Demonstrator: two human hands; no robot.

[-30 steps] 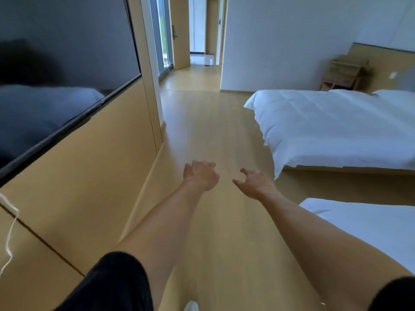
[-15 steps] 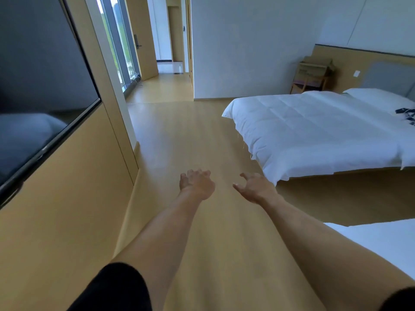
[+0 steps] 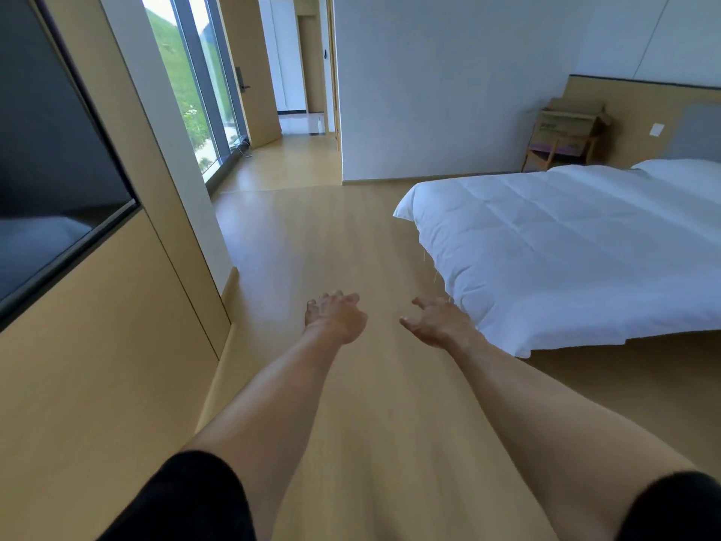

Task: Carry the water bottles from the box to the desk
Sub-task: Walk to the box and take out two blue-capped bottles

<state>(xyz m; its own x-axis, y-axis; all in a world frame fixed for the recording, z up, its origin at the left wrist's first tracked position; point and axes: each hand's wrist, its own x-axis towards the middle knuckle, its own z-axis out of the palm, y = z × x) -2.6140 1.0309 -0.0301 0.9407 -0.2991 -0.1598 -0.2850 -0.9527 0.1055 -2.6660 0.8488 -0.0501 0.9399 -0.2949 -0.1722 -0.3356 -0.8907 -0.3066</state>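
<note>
Both arms reach forward over the wooden floor point(image 3: 312, 244), short of the bed point(image 3: 565, 247). Left hand point(image 3: 335, 318) and right hand point(image 3: 437, 324) carry nothing, fingers loosely spread. Beyond the bed's far corner, against the headboard wall, a cardboard box point(image 3: 571, 121) sits on a small wooden stand point(image 3: 554, 152); probably the bottle box. Risk: clipping the bed corner on the way round. No water bottles visible; box contents hidden, its print unreadable. No desk in view. Dark wall screen point(image 3: 50, 169), opposite the bed, is cut off.
</note>
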